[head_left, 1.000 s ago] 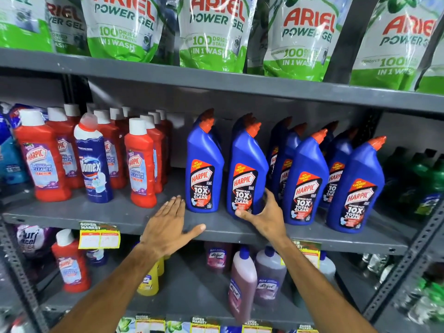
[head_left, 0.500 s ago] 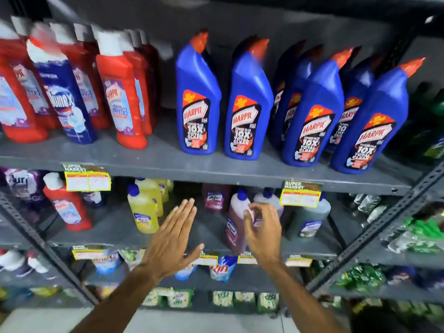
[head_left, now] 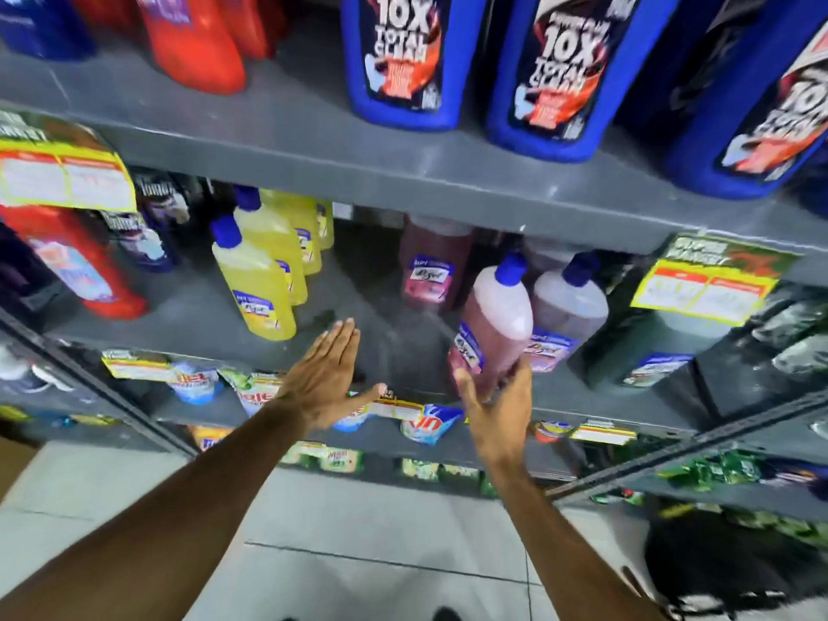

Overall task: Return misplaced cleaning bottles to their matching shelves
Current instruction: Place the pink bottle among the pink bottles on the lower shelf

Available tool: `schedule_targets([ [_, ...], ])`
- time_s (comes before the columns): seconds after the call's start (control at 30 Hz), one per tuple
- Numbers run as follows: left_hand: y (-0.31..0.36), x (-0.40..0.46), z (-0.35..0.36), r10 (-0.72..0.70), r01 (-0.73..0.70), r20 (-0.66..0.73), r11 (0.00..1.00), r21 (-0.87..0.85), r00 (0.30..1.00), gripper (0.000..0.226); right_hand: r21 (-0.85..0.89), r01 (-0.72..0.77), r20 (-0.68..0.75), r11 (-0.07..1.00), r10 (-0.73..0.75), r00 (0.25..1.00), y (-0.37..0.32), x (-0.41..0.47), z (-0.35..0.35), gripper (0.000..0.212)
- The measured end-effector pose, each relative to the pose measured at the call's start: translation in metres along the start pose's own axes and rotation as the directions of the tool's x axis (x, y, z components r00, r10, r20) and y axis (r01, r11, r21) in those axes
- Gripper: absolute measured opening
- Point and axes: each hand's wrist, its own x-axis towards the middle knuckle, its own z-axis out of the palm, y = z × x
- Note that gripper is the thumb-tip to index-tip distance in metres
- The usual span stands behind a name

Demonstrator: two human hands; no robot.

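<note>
My right hand (head_left: pixel 495 407) grips the lower part of a pink bottle with a blue cap (head_left: pixel 495 322), tilted to the left at the front of the middle shelf (head_left: pixel 403 351). A paler purple bottle (head_left: pixel 567 309) stands right beside it, and another pink bottle (head_left: pixel 432 268) stands further back. My left hand (head_left: pixel 325 383) hovers open, fingers together, in front of the bare shelf space between the pink bottles and the yellow bottles (head_left: pixel 260 273). Blue Harpic bottles (head_left: pixel 405 60) stand on the shelf above.
Red bottles (head_left: pixel 197 47) stand on the upper shelf at left, and one red bottle (head_left: pixel 74 262) with dark Domex bottles (head_left: pixel 154 217) on the middle shelf at left. Yellow price tags (head_left: pixel 705 291) hang from shelf edges. Sachets fill lower shelves. Tiled floor (head_left: pixel 358 531) lies below.
The view has dropped from the Harpic shelf to the shelf below. Both hands came down; my right hand closed around the pink bottle and tilted it left.
</note>
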Motion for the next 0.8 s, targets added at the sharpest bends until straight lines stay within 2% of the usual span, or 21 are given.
schedule_targets([
  [0.13,-0.004,0.017,0.018,-0.023,0.023,0.018,0.999,-0.030,1.000,0.124,0.004,-0.040,-0.030,0.999,0.040,0.999,0.011,0.005,0.012,0.066],
  [0.27,-0.006,0.028,0.029,-0.032,0.031,-0.027,0.999,-0.029,0.999,0.127,-0.012,-0.050,-0.017,0.999,0.050,0.999,0.019,0.011,0.022,0.067],
  [0.47,-0.006,0.029,0.035,-0.029,0.030,-0.045,0.999,0.012,0.999,0.125,0.009,-0.070,0.138,0.997,0.069,0.988,0.029,0.027,0.047,0.066],
  [0.63,-0.005,0.027,0.032,-0.033,0.031,-0.044,0.999,-0.038,0.998,0.124,0.051,-0.095,0.331,0.994,0.073,0.941,0.024,0.050,0.067,0.067],
  [0.8,-0.005,0.026,0.032,-0.044,0.041,-0.039,0.997,-0.066,0.998,0.123,0.128,-0.102,0.398,0.987,0.043,0.916,0.028,0.062,0.067,0.065],
])
